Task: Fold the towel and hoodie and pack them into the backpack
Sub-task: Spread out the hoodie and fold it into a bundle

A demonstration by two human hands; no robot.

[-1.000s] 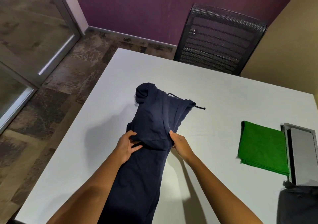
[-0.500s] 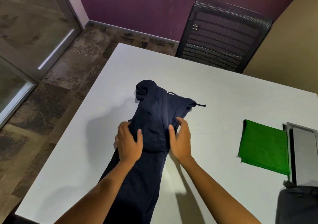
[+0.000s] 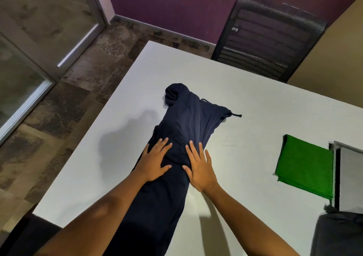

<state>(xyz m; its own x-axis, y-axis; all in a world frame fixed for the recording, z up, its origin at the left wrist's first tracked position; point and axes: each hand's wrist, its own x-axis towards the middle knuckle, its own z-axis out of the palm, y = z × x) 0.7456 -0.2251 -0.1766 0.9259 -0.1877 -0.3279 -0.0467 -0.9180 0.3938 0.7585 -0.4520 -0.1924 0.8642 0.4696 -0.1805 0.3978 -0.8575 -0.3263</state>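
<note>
A navy hoodie (image 3: pixel 188 122) lies in a long narrow strip on the white table (image 3: pixel 255 102), its hood end away from me and its lower end hanging over the near edge. My left hand (image 3: pixel 155 161) presses flat on its left side with straight fingers. My right hand (image 3: pixel 199 165) lies flat on its right side, partly on the table. A folded green towel (image 3: pixel 306 165) rests on the table at the right. A dark grey backpack (image 3: pixel 337 236) shows at the bottom right corner, mostly cut off.
A grey flat box or panel (image 3: pixel 351 179) sits at the table's right edge beside the towel. A black mesh chair (image 3: pixel 269 37) stands behind the far side. The table's left edge drops to a patterned floor (image 3: pixel 64 108).
Both hands let go of the folded-over hoodie edge they pinched, moved onto the fabric and flattened out with fingers spread.
</note>
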